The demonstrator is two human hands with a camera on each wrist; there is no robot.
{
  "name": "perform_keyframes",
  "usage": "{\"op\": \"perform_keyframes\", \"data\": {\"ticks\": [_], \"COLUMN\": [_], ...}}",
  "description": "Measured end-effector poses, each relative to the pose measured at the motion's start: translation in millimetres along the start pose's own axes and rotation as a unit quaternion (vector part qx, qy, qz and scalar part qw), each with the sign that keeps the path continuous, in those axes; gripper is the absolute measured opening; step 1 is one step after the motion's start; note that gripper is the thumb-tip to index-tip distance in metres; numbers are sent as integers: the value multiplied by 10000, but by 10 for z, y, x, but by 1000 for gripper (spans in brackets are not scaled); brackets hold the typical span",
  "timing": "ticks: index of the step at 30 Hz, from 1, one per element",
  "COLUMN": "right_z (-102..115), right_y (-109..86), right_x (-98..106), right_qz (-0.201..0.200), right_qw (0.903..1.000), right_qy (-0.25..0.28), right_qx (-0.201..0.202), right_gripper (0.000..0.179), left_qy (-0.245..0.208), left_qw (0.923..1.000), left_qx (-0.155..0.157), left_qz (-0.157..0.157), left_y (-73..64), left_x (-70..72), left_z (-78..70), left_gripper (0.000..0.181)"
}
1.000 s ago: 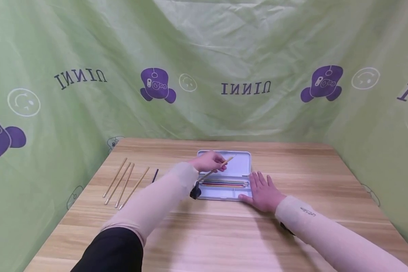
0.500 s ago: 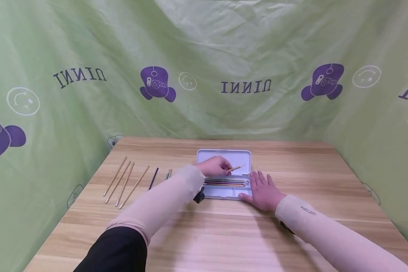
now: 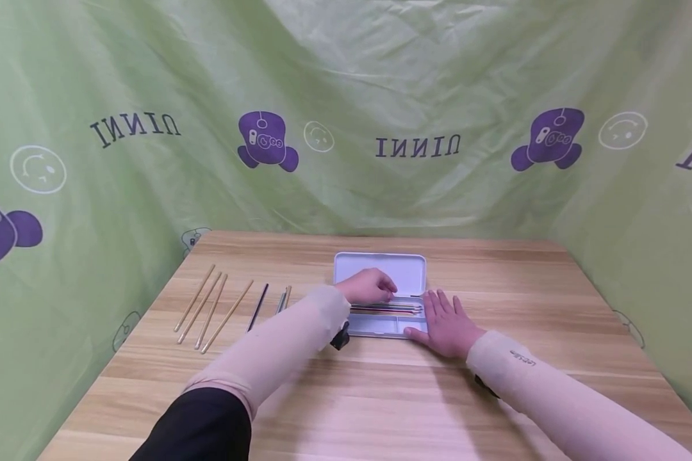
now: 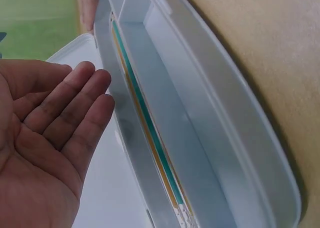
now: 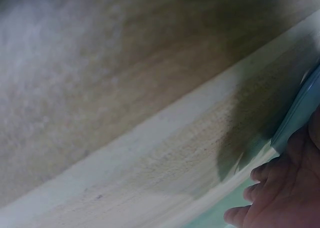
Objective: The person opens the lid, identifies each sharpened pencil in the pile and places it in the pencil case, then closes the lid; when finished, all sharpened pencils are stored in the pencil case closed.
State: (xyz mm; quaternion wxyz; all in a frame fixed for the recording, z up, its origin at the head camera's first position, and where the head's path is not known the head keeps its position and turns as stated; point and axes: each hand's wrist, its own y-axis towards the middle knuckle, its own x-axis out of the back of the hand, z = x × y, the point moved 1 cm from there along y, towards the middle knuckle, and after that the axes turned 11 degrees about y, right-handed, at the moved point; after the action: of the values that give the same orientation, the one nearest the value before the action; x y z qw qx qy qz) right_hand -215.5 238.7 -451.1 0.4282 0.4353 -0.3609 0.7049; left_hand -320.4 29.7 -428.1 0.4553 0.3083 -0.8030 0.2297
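Observation:
A white pencil case [image 3: 375, 325] lies with its lid folded back on the table. Several coloured pencils [image 3: 389, 312] rest in its rear compartment; a green pencil [image 4: 145, 110] shows beside a yellow one in the left wrist view. Over the hinge side of the case is my left hand [image 3: 368, 285], fingers loosely bent and nothing between them. In the left wrist view, the left hand's fingertips hang close to the case's rear wall [image 4: 120, 113]. My right hand [image 3: 450, 326] lies flat with fingers spread, touching the case's right end.
On the left, several natural wood pencils [image 3: 227, 317] lie slanted on the wooden table [image 3: 380, 397]. A dark pencil [image 3: 257, 307] and a small group of pencils [image 3: 283, 299] sit nearer the case, partly behind the left sleeve. Green printed cloth [image 3: 346, 192] surrounds the table.
My left hand has lowered to the case and let go of the wood-coloured pencil it held, fingers now loose. The left arm shifted slightly right. My right hand stayed in place.

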Motion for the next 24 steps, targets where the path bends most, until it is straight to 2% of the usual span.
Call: {"op": "perform_keyframes", "data": {"ticks": [3,6,10,14,19,24], "right_z": [-12,-40,-73,-99,-65,-22], "right_y": [22,40,59,57,28,2], "right_x": [-20,-44,-66,-76,-52,-13], "right_qz": [26,52,53,-2,-47,26], "right_qw": [10000,10000,10000,10000,10000,10000], "right_qy": [-36,-20,3,-75,-74,75], "right_qx": [-36,-70,-59,-28,-19,0], "right_gripper": [100,102,104,105,106,104], "left_qy": [-357,-985,-1865,-2457,-2885,-2996], "left_qw": [9991,9938,9775,9600,9423,9348], "left_qx": [137,393,776,1041,1284,1385], "left_qz": [-156,-324,-614,-845,-1107,-1315], "left_y": [-83,-216,-427,-618,-804,-976], "left_x": [47,119,236,346,454,520], "left_z": [46,99,204,372,605,797], "left_gripper": [24,26,30,33,35,39]}}
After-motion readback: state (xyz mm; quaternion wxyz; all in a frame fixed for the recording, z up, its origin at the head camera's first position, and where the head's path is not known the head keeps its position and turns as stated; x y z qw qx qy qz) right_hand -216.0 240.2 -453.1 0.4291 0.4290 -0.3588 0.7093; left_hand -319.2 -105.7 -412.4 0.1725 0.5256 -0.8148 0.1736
